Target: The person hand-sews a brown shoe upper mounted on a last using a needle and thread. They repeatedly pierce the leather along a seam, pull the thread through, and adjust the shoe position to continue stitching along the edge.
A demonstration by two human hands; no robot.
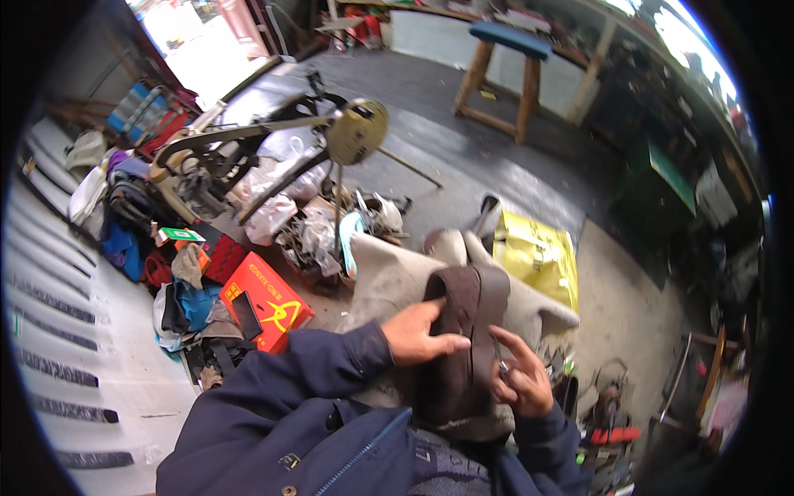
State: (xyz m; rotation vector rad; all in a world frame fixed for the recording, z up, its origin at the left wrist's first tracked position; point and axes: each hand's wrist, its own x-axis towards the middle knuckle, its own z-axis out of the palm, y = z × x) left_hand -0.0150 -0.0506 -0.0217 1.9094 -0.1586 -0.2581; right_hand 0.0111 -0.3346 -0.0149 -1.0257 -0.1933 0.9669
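A dark brown, leather-like piece [451, 380] lies over my lap, with a wide looped band at its top and a dark slit or seam down its middle. My left hand [422, 333] grips its left side, thumb across the front and the other fingers partly hidden. On the right edge, my right hand [523, 380] is bent close beside it, index finger raised toward the band. Something small and shiny shows at its curled fingers; I cannot tell whether it is a ring or a tool. Under the brown piece, a pale beige cloth [389, 277] covers my knees.
A hand-cranked sewing machine with a round wheel [357, 132] stands ahead left, plastic bags beneath it. A red-orange box [263, 302] with a dark phone-like slab sits by my left arm. Beyond my knees is a yellow bag [538, 260]; a blue-topped stool [510, 40] stands farther off.
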